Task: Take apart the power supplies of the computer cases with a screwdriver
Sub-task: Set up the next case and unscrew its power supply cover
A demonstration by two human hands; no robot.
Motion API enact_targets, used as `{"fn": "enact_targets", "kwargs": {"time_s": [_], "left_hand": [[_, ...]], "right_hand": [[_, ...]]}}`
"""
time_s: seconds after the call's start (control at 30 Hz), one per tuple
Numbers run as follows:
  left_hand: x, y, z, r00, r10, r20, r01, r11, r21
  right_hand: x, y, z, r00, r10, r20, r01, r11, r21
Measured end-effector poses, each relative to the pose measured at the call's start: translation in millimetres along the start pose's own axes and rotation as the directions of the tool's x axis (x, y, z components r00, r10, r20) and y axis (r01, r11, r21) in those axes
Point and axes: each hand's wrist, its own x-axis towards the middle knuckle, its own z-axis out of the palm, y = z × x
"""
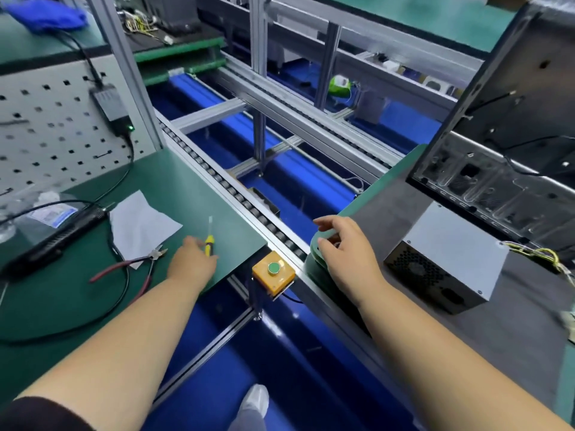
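A silver power supply (451, 259) with a black fan grille lies on the grey mat of a green pallet (317, 259), loose wires trailing from its right side. Behind it stands an open black computer case (504, 144). My right hand (348, 256) rests on the pallet's near-left corner, fingers loosely bent over the rim. On the green bench mat to the left, my left hand (193, 259) pinches the yellow handle of a small screwdriver (209, 241), whose shaft points away from me.
Red-handled cutters (133, 262) and a white paper (140, 225) lie left of the screwdriver, with a black unit (53, 234) and cables beyond. A yellow box with a green button (273, 275) sits by the roller conveyor (236, 194). A pegboard (56, 132) stands behind the bench.
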Motion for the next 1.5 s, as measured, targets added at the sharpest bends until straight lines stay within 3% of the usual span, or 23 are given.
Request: {"fn": "enact_targets", "kwargs": {"time_s": [0.2,0.3,0.4,0.5,0.57,0.63,0.7,0.8,0.93,1.2,1.5], "left_hand": [[-57.5,85.5,-17.1,0.955,0.284,0.079,-0.229,0.883,-0.409],[-90.4,127.4,-21.4,0.914,0.381,0.141,-0.261,0.817,-0.515],[-121.8,168.7,-20.3,0.847,0.499,0.181,-0.332,0.765,-0.552],[-146.0,204.4,-13.9,0.770,0.612,0.181,-0.416,0.696,-0.585],[-156.9,222.2,-8.3,0.678,0.700,0.224,-0.426,0.623,-0.655],[-163.4,233.6,-2.7,0.570,0.771,0.285,-0.411,0.568,-0.714],[-162.9,242.0,5.4,0.516,0.803,0.298,-0.422,0.541,-0.728],[-154.8,253.0,22.1,0.547,0.790,0.277,-0.473,0.564,-0.677],[-139.4,266.5,42.7,0.583,0.734,0.348,-0.448,0.647,-0.617],[-98.6,295.7,93.1,0.556,0.724,0.408,-0.504,0.684,-0.527],[-70.7,356.5,155.8,0.416,0.788,0.455,-0.634,0.609,-0.476]], "right_hand": [[-8.3,-30.2,-10.1,0.972,-0.192,0.133,0.210,0.968,-0.135],[-10.4,-43.5,-24.3,0.922,-0.332,0.198,0.373,0.900,-0.226],[-14.5,-45.7,-51.1,0.918,-0.346,0.194,0.395,0.848,-0.355],[-20.7,-38.7,-88.3,0.942,-0.332,0.042,0.318,0.852,-0.416],[-24.1,-33.9,-112.3,0.958,-0.284,-0.049,0.237,0.873,-0.426],[-28.5,-28.0,-133.2,0.967,-0.191,-0.170,0.116,0.921,-0.372],[-32.9,-19.3,-152.5,0.940,-0.094,-0.329,0.002,0.964,-0.268],[-41.4,-7.5,-176.9,0.876,0.055,-0.478,-0.087,0.995,-0.044],[-44.2,0.4,-196.2,0.831,0.173,-0.529,-0.145,0.985,0.095],[-9.9,9.0,-204.4,0.749,0.213,-0.628,-0.222,0.973,0.064],[48.6,17.8,-205.5,0.720,0.225,-0.656,-0.294,0.956,0.004]]}}
